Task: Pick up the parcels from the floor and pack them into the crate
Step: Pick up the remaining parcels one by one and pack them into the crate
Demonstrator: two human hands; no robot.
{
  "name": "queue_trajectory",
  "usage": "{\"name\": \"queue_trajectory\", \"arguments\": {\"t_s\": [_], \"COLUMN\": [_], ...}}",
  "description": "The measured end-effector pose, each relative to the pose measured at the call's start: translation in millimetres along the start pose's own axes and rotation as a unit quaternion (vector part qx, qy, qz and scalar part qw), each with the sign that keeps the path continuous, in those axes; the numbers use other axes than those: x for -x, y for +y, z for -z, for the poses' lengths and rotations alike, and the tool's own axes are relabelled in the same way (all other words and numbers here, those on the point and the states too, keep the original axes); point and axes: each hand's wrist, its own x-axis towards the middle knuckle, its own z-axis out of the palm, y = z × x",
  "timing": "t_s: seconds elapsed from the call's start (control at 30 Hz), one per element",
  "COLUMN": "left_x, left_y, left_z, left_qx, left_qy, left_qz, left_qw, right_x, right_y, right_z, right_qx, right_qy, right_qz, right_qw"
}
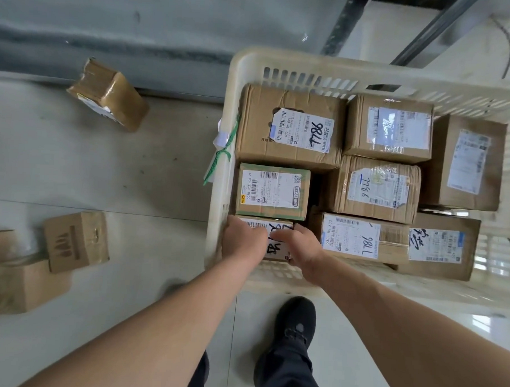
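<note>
Parcels (291, 127) fill the crate (238, 75); three more boxes (76, 241) lie on the floor (132, 173) to its left.

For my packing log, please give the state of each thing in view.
crate: nearly full.
small parcel: in the crate's near-left corner, held by both hands.
left hand: grips the parcel.
right hand: grips the parcel.
taped parcel: tilted, on the floor.
floor parcels: not yet packed.

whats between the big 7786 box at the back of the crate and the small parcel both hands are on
In the head view, one green-taped box sits between the big 7786 box and the small parcel held by the left hand and right hand.
</note>
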Motion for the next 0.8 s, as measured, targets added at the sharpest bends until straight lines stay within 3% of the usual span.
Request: {"name": "queue_trajectory", "arguments": {"t_s": [0.3,0.53,0.8], "left_x": [21,65,146], "left_y": [0,-5,-22], "left_z": [24,72,190], "left_qx": [-0.045,0.104,0.245], "left_qy": [-0.019,-0.127,-0.033], "left_qz": [-0.049,-0.089,-0.118], "left_qw": [0.998,0.982,0.962], "right_x": [22,81,192], "right_y": [-9,-36,-95], "right_z": [6,4,-45], "right_qx": [0.028,0.025,-0.004], "right_qy": [0.003,0.05,0.026], "right_qz": [0.005,0.064,0.17], "right_qw": [1.0,0.996,0.985]}}
